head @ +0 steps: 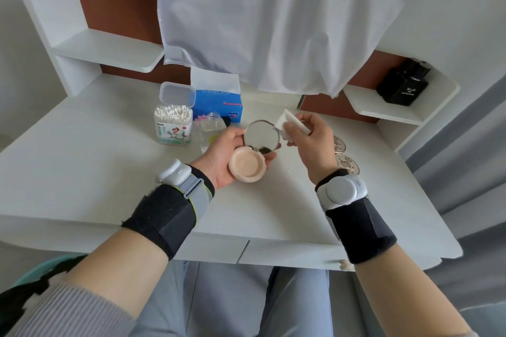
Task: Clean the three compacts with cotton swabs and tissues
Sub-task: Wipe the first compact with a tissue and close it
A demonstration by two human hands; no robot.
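Half hidden behind the right hand and its wrist strap: a far silver compact and a near silver compact, both closed, embossed lids up, flat on the desk, showing only their right parts. Partly covered by the open compact: a small clear bottle, hard to make out in detail, and below it something yellow-green, too hidden to name. Forearms cut off at the lower edge.

Open compact held above the desk in the left hand, palm up, thumb at the left edge of the lid, fingertips curled under the right side. Just right of it, the right hand, pinching a folded white tissue between thumb and fingers, close by the lid's rim; contact not clear.

Round pale pink base with a beige pad inside. Lid raised, round mirror facing the camera, dark patch near the hinge.

At the back of the desk: tub of cotton swabs, lid flipped open, just beside a blue tissue pack. Above these, a hanging white cloth.
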